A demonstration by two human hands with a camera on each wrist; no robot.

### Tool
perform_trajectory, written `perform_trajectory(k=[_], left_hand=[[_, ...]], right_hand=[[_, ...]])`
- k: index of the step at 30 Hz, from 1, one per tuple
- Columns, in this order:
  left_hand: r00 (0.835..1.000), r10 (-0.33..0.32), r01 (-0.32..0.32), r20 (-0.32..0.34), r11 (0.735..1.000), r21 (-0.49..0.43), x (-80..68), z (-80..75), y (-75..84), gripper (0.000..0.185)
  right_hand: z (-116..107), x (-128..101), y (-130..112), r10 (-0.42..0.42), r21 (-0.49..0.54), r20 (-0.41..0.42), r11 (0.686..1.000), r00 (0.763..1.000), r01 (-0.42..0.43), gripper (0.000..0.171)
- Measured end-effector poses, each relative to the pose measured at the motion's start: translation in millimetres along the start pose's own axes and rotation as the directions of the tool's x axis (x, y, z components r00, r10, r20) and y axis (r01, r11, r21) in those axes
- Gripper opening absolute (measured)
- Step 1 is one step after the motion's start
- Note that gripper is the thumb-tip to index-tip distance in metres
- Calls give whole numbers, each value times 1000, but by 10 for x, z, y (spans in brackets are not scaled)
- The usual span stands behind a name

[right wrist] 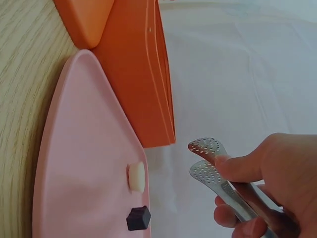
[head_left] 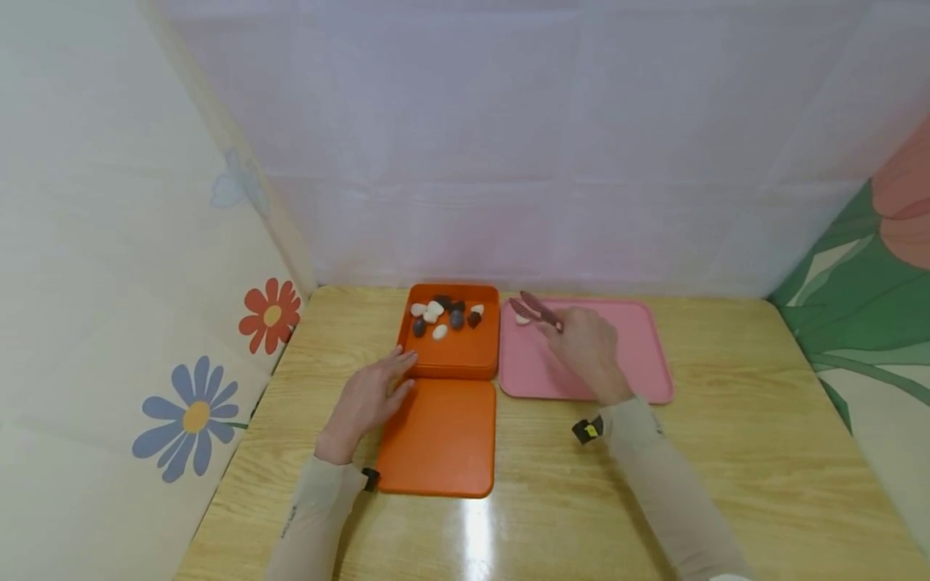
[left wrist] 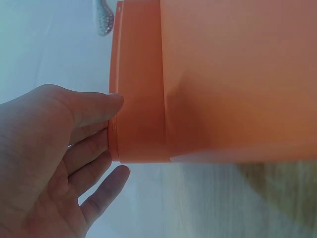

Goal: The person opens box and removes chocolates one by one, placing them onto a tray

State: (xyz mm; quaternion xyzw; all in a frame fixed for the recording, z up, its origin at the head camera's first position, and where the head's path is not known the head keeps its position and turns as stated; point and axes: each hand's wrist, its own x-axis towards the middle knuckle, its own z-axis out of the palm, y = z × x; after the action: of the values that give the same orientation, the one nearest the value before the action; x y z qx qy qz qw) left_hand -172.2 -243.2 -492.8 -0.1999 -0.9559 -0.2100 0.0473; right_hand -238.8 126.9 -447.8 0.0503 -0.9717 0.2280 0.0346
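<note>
My right hand (head_left: 587, 343) holds small metal tongs (right wrist: 213, 171) with perforated, spoon-shaped tips, over the pink tray (head_left: 632, 363). The tips stand slightly apart with nothing between them. On the tray lie a white piece (right wrist: 136, 177) and a dark faceted piece (right wrist: 138, 218); the tongs partly cover the white one in the head view. My left hand (head_left: 366, 399) is at the near left corner of the orange box (head_left: 465, 351), thumb on the front wall and other fingers behind the rim. Several white stones (head_left: 440, 332) and dark stones (head_left: 456, 319) lie in the box.
An orange lid (head_left: 439, 440) lies flat in front of the box, against its near side. The pink tray stands close beside the box on the wood-grain table (head_left: 552, 484). A pale cloth wall (head_left: 508, 202) rises behind, with flower-printed walls on both sides.
</note>
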Motion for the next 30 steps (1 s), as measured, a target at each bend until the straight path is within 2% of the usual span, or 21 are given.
perform_trajectory(k=[7,14,30], left_hand=[[1000,2,-2,-6,1000,-9,-18,-15,-4,50],[1000,-2,2,-1,1000,-8,-12,-1,1,51],[1000,-8,8,1,1000,-2,-5,-11,20,51]], right_hand=[[51,21,-134,-58,-16,-55,998,997,57,40],[102,46,-205,-102,-4,-102,995,990,102,30],[165,38,-401,-107,4,-25,994,994,107,31]])
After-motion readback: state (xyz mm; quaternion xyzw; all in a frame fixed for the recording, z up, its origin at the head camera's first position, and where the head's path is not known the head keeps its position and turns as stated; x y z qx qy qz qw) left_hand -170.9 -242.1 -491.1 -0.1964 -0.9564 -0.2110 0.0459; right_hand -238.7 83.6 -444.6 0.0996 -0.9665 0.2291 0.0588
